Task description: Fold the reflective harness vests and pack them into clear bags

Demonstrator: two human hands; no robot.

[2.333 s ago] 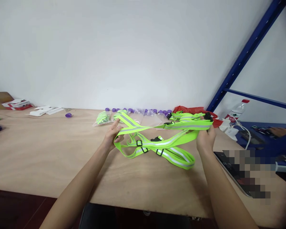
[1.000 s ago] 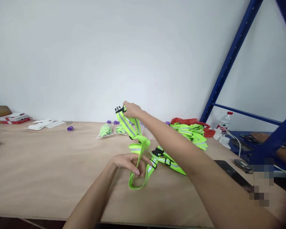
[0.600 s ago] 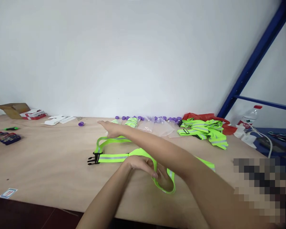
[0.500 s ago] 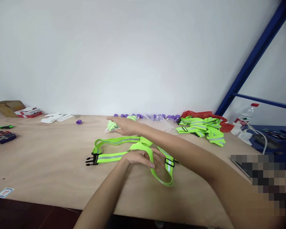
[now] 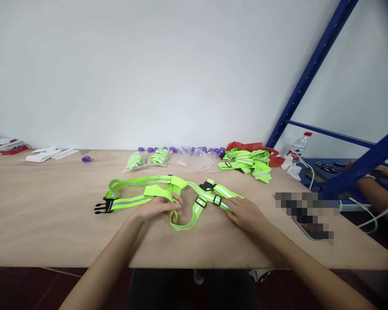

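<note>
A neon yellow-green reflective harness (image 5: pixel 129 201) with grey stripes and black buckles lies spread on the table in front of me. My left hand (image 5: pixel 160 207) is closed on a looped strap near its middle, thumb on top and fingers partly behind the webbing. At the harness's right part, my right hand (image 5: pixel 245 212) has its fingertips closed on a strap, just beside a black slider (image 5: pixel 217 200). A black side-release buckle half (image 5: pixel 103 206) sticks out at the left end. Another black buckle (image 5: pixel 207 186) lies above the right straps.
At the back stand two clear bags of folded harness (image 5: pixel 136 160), flat clear bags (image 5: pixel 197 160), several purple caps (image 5: pixel 172 150) and a pile of loose harnesses (image 5: pixel 250 161). To the right are a phone (image 5: pixel 305 226), a bottle (image 5: pixel 300 146), a blue rack (image 5: pixel 305 77) and another person's arm (image 5: pixel 378 193).
My right hand has come back from the bagged harness at the rear to the harness's right straps. My left hand still holds its strap. The view has turned to the right.
</note>
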